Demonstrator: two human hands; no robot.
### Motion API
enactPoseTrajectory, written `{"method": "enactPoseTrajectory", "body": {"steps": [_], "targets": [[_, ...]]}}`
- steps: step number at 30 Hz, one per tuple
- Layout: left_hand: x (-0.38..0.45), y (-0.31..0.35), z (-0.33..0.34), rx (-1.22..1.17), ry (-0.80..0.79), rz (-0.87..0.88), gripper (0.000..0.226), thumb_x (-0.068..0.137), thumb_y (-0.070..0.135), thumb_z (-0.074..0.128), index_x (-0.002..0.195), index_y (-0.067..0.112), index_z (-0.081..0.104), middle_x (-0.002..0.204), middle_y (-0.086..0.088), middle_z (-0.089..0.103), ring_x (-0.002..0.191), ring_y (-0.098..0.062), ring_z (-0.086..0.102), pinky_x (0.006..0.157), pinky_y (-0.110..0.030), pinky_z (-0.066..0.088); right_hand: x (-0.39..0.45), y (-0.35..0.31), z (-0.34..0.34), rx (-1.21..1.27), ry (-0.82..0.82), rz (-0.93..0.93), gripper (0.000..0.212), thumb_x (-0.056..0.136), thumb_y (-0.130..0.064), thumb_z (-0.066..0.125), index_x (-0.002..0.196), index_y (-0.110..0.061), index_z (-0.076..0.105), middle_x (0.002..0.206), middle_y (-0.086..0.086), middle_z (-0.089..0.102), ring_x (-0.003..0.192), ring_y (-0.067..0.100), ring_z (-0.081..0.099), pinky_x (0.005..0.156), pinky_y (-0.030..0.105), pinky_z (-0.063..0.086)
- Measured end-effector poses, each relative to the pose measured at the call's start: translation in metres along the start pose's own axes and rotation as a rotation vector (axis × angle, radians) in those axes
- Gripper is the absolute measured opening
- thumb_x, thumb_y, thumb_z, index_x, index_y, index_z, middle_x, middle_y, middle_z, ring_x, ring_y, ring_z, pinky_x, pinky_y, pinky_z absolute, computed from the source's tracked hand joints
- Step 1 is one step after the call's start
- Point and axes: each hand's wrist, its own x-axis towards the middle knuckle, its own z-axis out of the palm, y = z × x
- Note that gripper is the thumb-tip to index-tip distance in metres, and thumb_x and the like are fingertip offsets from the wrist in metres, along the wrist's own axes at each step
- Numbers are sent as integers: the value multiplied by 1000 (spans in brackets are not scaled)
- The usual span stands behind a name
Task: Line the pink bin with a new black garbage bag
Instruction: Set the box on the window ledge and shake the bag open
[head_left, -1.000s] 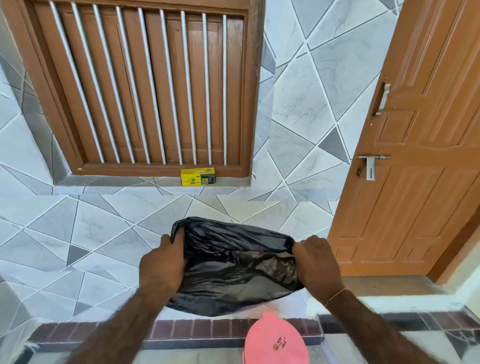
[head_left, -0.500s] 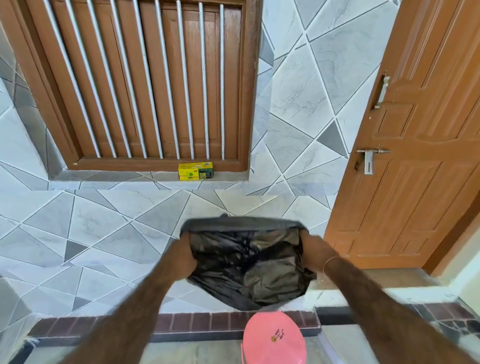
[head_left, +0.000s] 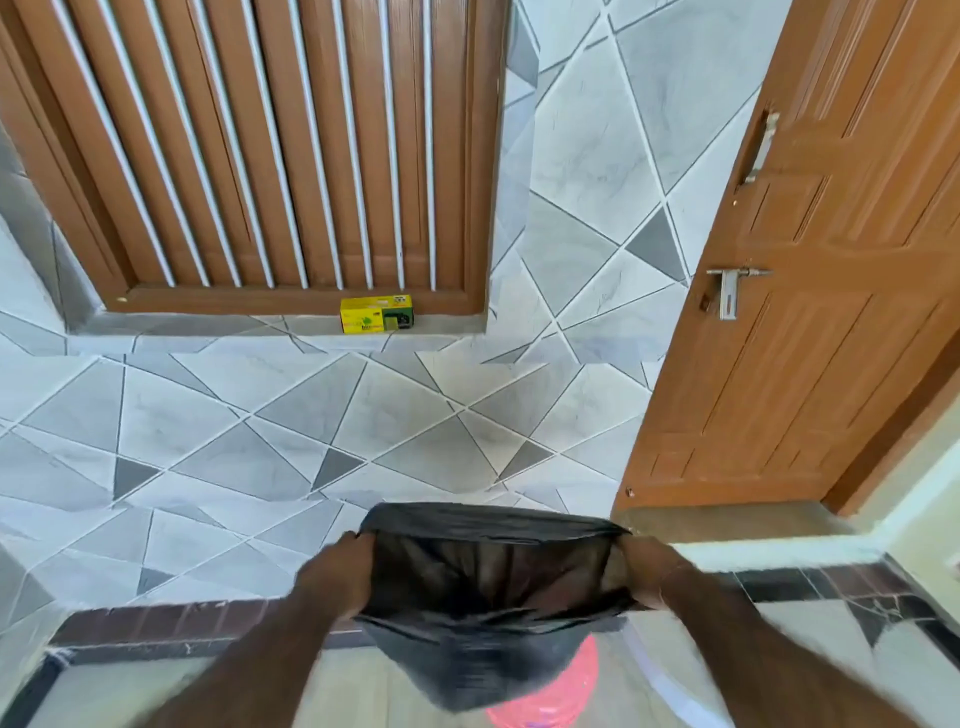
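Note:
A black garbage bag (head_left: 488, 582) hangs stretched wide between both hands, its mouth pulled open toward me. My left hand (head_left: 340, 574) grips the bag's left edge and my right hand (head_left: 647, 577) grips its right edge. Below the bag, at the bottom of the view, a part of the pink bin (head_left: 563, 699) shows; the sagging bag covers most of it. The lower part of the bag is blurred by motion.
A tiled wall rises ahead with a barred wooden window (head_left: 270, 156). A small yellow box (head_left: 376, 314) sits on the sill. A brown wooden door (head_left: 810, 322) stands at the right. A dark brick-pattern skirting strip (head_left: 156, 623) runs along the wall's foot.
Both hands have come down with the bag, and its bottom now hangs over the pink bin, hiding most of it. The bag's mouth is spread wider.

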Motion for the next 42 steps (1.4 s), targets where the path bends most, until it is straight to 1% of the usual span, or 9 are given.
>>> {"method": "enactPoseTrajectory", "body": {"steps": [4,6,11,16,19,23,28,32,42], "targets": [[6,17,-8,-149,171,-22,41,82,36,48,119,20,49,116,-7,59,108,-33,61,89,-45,52,6,-7,-24,209,209,47,27,91,-25,49,105,-8,64,110,16,69,101,34,65,79,30,48],[5,28,-6,-320,162,-52,46,77,36,49,119,18,52,115,-10,64,105,-35,63,88,-43,53,5,-7,-22,258,281,77,28,92,-30,52,101,-7,65,105,17,69,97,35,64,77,31,48],[7,58,-7,-700,271,-176,51,75,19,68,123,10,53,111,-18,68,102,-38,64,88,-40,53,11,-2,-12,301,326,99,20,84,-12,55,96,-6,69,102,17,71,94,36,67,78,36,53],[16,68,-3,-389,150,-85,45,82,19,55,125,9,48,120,-19,62,108,-38,62,92,-42,52,23,20,-6,220,124,61,41,85,-16,57,123,-7,45,118,22,63,108,40,60,89,40,50],[24,66,-1,-290,34,-88,51,85,22,57,131,7,44,122,-21,60,111,-37,61,91,-38,51,34,44,-6,247,7,28,36,84,-20,59,116,-11,47,111,17,62,104,34,59,95,41,49],[33,72,22,-197,18,-117,65,71,41,66,127,21,40,116,-12,57,108,-37,60,89,-44,52,42,63,0,148,-46,21,47,85,-19,54,128,-8,39,117,17,64,107,34,62,86,37,49],[12,97,35,-311,112,-207,44,81,13,55,123,9,43,114,-19,54,106,-42,58,91,-46,49,47,72,11,200,-37,-1,48,83,-19,59,126,-7,43,120,19,64,111,37,61,88,36,49],[8,99,47,-365,149,-244,47,79,3,54,125,4,42,113,-24,56,103,-45,58,85,-43,48,53,71,23,261,-16,13,41,78,-11,58,118,-7,47,118,20,64,110,38,60,90,38,51],[38,71,46,-556,229,-247,44,77,-4,50,121,0,48,112,-28,57,100,-46,56,83,-45,47,57,32,33,397,24,68,37,80,-8,57,116,-3,49,118,23,61,111,40,57,89,37,47]]}}
